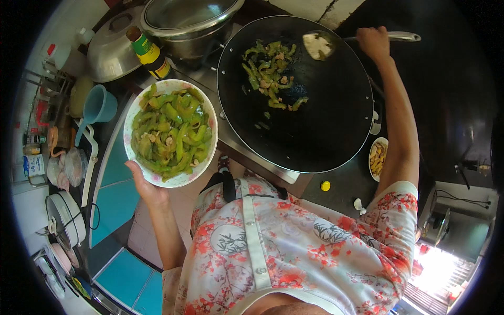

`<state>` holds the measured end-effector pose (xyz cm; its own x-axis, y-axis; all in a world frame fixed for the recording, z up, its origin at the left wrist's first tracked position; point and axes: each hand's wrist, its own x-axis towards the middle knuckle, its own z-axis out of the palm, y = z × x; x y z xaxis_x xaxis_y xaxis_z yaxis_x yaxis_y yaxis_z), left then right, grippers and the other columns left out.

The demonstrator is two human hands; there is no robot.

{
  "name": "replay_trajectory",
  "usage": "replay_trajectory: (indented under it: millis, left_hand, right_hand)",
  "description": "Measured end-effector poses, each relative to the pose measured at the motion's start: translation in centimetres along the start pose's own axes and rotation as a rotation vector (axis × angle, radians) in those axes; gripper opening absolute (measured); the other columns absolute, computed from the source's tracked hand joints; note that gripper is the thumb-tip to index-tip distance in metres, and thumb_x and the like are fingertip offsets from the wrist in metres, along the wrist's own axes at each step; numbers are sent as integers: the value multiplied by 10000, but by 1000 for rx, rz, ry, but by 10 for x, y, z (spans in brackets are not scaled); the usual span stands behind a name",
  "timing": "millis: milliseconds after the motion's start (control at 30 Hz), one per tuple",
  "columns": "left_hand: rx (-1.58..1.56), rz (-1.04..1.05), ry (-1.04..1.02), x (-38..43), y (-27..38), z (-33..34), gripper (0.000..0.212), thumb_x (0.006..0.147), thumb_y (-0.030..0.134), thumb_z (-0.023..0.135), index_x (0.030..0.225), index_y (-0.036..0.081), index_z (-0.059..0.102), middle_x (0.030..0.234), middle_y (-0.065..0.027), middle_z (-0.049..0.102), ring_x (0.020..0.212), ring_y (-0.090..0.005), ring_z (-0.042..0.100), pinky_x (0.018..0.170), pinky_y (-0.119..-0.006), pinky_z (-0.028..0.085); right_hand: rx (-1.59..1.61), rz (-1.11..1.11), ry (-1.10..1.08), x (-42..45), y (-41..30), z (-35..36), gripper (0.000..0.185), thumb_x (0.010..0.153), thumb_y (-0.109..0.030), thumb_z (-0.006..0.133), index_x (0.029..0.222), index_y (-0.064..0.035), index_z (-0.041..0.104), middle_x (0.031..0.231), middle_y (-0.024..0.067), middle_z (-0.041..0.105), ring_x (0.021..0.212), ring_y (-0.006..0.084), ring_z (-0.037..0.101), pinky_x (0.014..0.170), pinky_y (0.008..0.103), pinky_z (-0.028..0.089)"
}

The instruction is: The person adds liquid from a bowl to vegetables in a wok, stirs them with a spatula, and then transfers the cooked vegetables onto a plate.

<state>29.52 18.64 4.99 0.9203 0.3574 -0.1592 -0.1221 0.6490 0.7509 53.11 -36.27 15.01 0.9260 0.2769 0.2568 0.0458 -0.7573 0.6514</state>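
My left hand (149,187) grips the lower rim of a white bowl (210,161) with a floral pattern. Cooked green pepper strips (173,132) with small bits of meat heap up in it. My right hand (374,43) is closed around the metal handle (405,36) of a spatula. The spatula's blade (318,45) rests against the upper right inside of a large black wok (303,134). More pepper strips and meat (269,73) lie in the wok's upper left part. The bowl is held left of the wok, apart from it.
Behind the bowl stand a sauce bottle (147,53), a domed metal lid (114,51) and a steel pot (189,35). A blue ladle cup (100,104) is at the left. Right of the wok are a small dish of food (378,157) and a yellow cap (325,186).
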Motion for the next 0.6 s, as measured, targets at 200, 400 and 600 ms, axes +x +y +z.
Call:
replay_trajectory:
  millis: [200,400,600]
  left_hand:
    - [8,53,61,-7,-2,-3,554,929,413,385,1321,29,308,1330,-103,385,1199,-227,401,998,-370,333]
    - [17,-5,76,-2,-5,-1,545,923,413,403,1305,30,334,1310,-99,411,1183,-220,418,987,-364,342]
    - [30,5,68,-3,-3,11,568,921,427,399,1317,29,319,1328,-109,390,1200,-230,398,996,-370,331]
  right_hand:
    - [291,-414,158,33,-68,-26,118,726,-146,562,814,-194,624,773,5,618,810,164,586,769,328,340]
    - [188,-284,403,55,-34,-68,122,701,-108,569,816,-119,609,778,26,597,823,188,564,795,362,361]
    - [228,-573,262,29,-95,-101,69,645,-157,559,659,-102,519,653,9,501,731,184,511,708,321,311]
